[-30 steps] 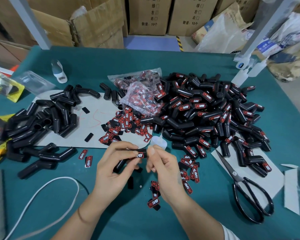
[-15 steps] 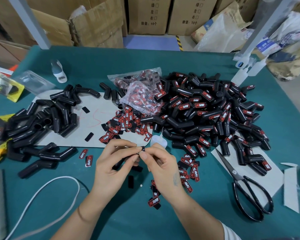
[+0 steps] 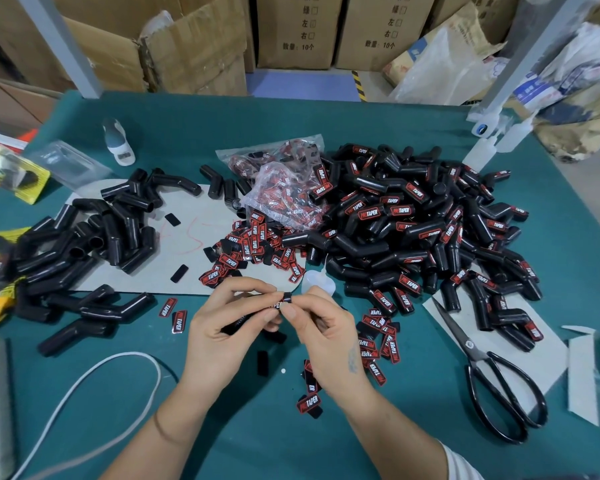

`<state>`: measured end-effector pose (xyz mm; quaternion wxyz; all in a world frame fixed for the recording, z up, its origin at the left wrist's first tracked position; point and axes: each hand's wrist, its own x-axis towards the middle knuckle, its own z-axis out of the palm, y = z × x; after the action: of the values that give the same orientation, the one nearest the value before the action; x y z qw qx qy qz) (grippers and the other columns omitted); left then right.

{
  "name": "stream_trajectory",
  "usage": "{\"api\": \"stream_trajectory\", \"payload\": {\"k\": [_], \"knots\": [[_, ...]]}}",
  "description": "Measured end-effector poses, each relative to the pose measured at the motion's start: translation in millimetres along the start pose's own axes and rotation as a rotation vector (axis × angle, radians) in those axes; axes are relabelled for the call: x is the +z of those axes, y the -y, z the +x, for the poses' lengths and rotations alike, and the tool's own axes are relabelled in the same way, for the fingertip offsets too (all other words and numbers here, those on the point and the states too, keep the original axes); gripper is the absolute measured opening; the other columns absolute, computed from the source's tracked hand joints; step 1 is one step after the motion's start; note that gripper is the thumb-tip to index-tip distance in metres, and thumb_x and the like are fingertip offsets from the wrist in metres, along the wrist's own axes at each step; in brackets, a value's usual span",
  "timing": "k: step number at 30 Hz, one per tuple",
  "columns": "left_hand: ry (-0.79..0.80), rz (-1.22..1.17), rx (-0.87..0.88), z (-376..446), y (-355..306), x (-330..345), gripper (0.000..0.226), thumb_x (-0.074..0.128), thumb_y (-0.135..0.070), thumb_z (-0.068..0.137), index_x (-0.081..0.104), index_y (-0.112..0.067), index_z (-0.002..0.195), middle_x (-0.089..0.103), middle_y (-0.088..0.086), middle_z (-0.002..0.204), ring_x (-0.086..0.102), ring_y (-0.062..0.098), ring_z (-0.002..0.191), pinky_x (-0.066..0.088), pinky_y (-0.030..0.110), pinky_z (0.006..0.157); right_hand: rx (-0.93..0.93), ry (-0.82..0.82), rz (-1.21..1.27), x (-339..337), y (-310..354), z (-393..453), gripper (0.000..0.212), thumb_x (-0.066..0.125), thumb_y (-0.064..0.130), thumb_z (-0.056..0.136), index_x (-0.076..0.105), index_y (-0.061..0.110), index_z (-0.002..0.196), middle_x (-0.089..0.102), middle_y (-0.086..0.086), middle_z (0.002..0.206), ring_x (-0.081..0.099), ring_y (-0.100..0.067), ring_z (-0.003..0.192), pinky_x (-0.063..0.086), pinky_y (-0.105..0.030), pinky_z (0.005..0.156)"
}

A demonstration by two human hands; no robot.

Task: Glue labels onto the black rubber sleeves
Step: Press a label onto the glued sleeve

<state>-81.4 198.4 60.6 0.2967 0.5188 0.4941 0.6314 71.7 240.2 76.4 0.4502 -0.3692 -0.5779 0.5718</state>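
Pressing a label (image 3: pixel 286 296) onto a black rubber sleeve (image 3: pixel 238 325), the left hand (image 3: pixel 227 327) grips the sleeve while the right hand (image 3: pixel 321 329) pinches the label, at 6 o'clock on the worktop (image 3: pixel 568 258). Uneven pressure could probably set it crooked.

Labels (image 3: pixel 368 213) read "PROTAPER"; cardboard boxes (image 3: pixel 298 29) show "10个".

hands (image 3: pixel 274 323) together, fingertips pinching, forearms converging

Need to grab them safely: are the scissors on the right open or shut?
Shut: the scissors lie flat, blades together in one point.
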Motion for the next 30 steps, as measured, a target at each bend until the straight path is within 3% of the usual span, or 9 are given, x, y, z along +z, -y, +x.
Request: {"api": "stream_trajectory", "payload": {"k": [5, 10, 17, 23, 25, 27, 30], "knots": [[-0.009, 0.009, 0.004, -1.2, 2.1, -1.8, 0.025, 0.074, -0.014, 0.092, 0.083, -0.027, 0.112, 0.069, -0.002, 0.114, 0.072, 0.024, 0.084, 0.063, 0.029, 0.077, -0.018, 0.017, 0.011, -1.6, 1.0, -0.3, 0.014, 0.065, 0.005, 0.098, 0.078, 0.008, 0.093, 0.064, 0.021, 0.081, 0.060, 0.006, 0.075, 0.044, -0.007, 0.072], [-0.011, 0.024, 0.038, -1.7, 4.7, -0.9, 0.038, 0.075, 0.001, 0.089, 0.083, -0.028, 0.112, 0.070, -0.001, 0.114, 0.071, 0.022, 0.089, 0.064, 0.031, 0.078, -0.038, 0.029, 0.008, -2.3, 1.1, -0.4, 0.017, 0.065, 0.002, 0.098, 0.077, 0.011, 0.092, 0.065, 0.022, 0.081, 0.060, 0.006, 0.077, 0.044, -0.007, 0.072], [-0.010, -0.001, 0.015, -1.5, 2.6, -0.4, 0.025, 0.075, -0.008, 0.092, 0.082, -0.022, 0.110, 0.070, -0.001, 0.115, 0.072, 0.024, 0.085, 0.064, 0.029, 0.075, -0.040, 0.027, -0.011, -1.1, 0.0, -0.4, 0.016, 0.065, 0.004, 0.098, 0.077, 0.013, 0.093, 0.063, 0.023, 0.082, 0.059, 0.005, 0.076, 0.044, -0.008, 0.072], [-0.026, -0.052, -0.070, 0.4, 1.5, -0.7, 0.020, 0.072, -0.016, 0.090, 0.082, -0.020, 0.107, 0.073, -0.004, 0.113, 0.074, 0.019, 0.074, 0.062, 0.026, 0.072, -0.049, 0.077, -0.121, -3.6, 5.9, 1.4, 0.033, 0.054, 0.028, 0.106, 0.070, 0.049, 0.085, 0.054, 0.020, 0.075, 0.051, 0.000, 0.074, 0.040, -0.010, 0.074], [-0.037, -0.075, -0.100, 0.5, 1.1, -0.8, 0.020, 0.073, -0.020, 0.089, 0.082, -0.022, 0.107, 0.073, -0.004, 0.113, 0.074, 0.018, 0.075, 0.062, 0.026, 0.071, -0.042, 0.068, -0.100, -1.7, 3.0, 1.8, 0.021, 0.060, 0.029, 0.101, 0.075, 0.038, 0.090, 0.055, 0.016, 0.076, 0.052, -0.001, 0.073, 0.043, -0.013, 0.074], [-0.032, -0.060, -0.094, -0.1, 1.2, -0.5, 0.020, 0.073, -0.020, 0.089, 0.083, -0.023, 0.107, 0.074, -0.004, 0.112, 0.073, 0.017, 0.078, 0.061, 0.025, 0.072, -0.028, 0.019, -0.096, -0.8, -2.2, 1.5, 0.015, 0.071, 0.025, 0.096, 0.080, 0.014, 0.092, 0.052, 0.008, 0.075, 0.049, -0.003, 0.071, 0.044, -0.018, 0.071], [-0.010, -0.034, -0.060, -1.4, 2.1, -0.2, 0.022, 0.073, -0.015, 0.090, 0.082, -0.024, 0.108, 0.073, -0.005, 0.113, 0.073, 0.018, 0.077, 0.062, 0.025, 0.073, -0.050, -0.004, -0.103, -3.1, -6.0, 1.1, 0.009, 0.073, 0.009, 0.094, 0.080, 0.004, 0.091, 0.053, 0.015, 0.075, 0.047, -0.001, 0.068, 0.041, -0.013, 0.069]]}}
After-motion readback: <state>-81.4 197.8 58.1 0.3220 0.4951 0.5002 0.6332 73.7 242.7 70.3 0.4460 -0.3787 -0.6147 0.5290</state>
